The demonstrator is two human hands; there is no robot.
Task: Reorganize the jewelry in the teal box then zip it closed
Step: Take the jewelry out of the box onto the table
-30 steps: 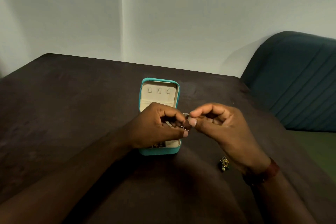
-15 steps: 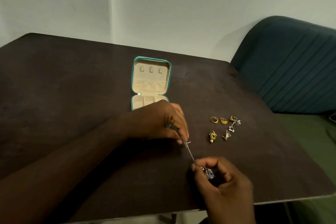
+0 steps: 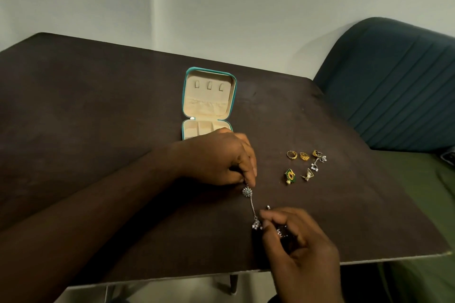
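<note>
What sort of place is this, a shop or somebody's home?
Most likely a room at home, though I can't be sure: a dark table against a white wall, a padded chair beside it, and one small jewelry box.

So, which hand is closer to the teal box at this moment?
Left. The left hand lies just in front of the teal box, covering its near edge. The right hand is farther away, close to the near edge of the table.

No legible txt/labels anywhere in view.
</note>
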